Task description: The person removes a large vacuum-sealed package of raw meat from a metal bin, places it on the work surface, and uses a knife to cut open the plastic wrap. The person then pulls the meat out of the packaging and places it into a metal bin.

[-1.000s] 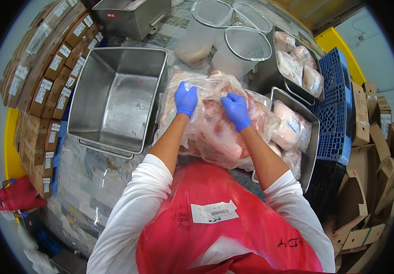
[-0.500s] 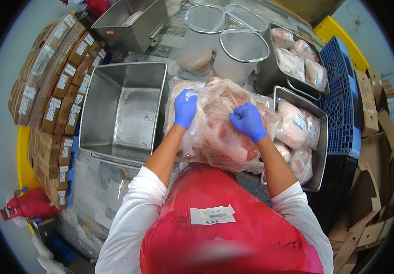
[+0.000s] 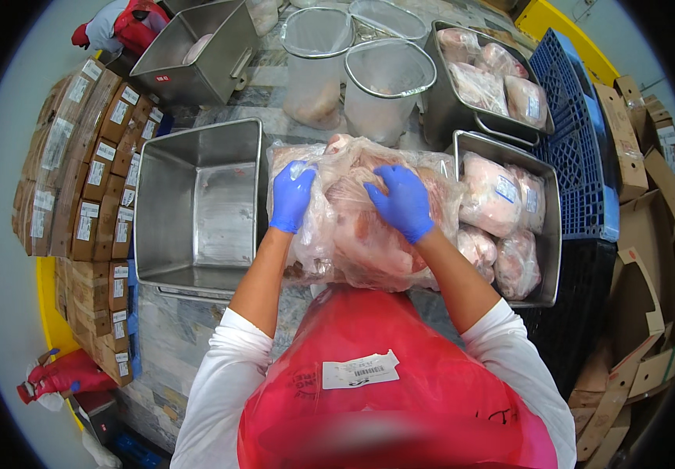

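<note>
A large piece of raw meat (image 3: 384, 242) in clear plastic lies in front of me, between two steel tubs. My left hand (image 3: 293, 197), in a blue glove, is closed on the crumpled plastic bag (image 3: 314, 242) at the meat's left side. My right hand (image 3: 401, 205), also gloved, rests on the bag over the meat with thumb and fingers apart. The left steel tub (image 3: 165, 234) shows a bare bottom. The right tub (image 3: 552, 234) holds several bagged meat pieces (image 3: 490, 195).
Behind are mesh-like translucent bag holders (image 3: 388, 94), a grey tub (image 3: 177, 70) and another tub of meat (image 3: 494, 94). Stacked boxes (image 3: 91, 203) stand left; blue pallets (image 3: 564, 141) and loose cardboard (image 3: 634, 305) right. A co-worker (image 3: 130, 23) in red bends at back left.
My right hand has shifted slightly left over the meat, and its fingers have loosened. My left hand stays on the plastic. More of the co-worker at back left is in view.
</note>
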Motion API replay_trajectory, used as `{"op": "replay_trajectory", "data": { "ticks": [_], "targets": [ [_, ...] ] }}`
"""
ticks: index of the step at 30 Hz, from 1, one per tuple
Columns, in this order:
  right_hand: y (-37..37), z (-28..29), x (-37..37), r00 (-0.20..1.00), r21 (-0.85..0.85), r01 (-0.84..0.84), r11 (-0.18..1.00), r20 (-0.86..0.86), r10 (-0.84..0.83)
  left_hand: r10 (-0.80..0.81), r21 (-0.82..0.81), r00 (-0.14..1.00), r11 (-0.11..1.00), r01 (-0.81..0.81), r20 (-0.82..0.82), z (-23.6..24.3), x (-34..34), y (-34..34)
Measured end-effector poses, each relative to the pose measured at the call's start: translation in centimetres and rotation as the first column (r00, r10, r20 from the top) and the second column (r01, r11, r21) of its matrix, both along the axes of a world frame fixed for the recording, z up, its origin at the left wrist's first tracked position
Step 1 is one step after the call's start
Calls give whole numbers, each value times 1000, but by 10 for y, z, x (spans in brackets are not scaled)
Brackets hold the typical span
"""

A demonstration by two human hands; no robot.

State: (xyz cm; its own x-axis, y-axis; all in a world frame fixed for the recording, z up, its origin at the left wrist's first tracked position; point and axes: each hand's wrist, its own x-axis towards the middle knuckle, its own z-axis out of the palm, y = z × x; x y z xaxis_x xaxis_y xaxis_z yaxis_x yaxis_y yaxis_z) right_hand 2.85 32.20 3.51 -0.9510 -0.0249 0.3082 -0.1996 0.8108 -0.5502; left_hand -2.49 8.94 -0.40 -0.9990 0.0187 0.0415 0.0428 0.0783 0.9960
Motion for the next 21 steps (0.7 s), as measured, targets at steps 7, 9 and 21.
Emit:
{"op": "replay_trajectory", "data": {
  "ticks": [7,9,21],
  "targets": [
    [-30,-14,-53,928,162,-35,986,372,-28,-86,-377,996,922,91,29,5,18,12],
    [-44,10,-59,840,143,-108,984,543,14,-84,-589,991,808,9,-100,6,19,13],
    [-42,7,-78,803,255,-168,952,596,-18,175,-309,982,933,-186,-65,-28,-1,26]
  ]
}}
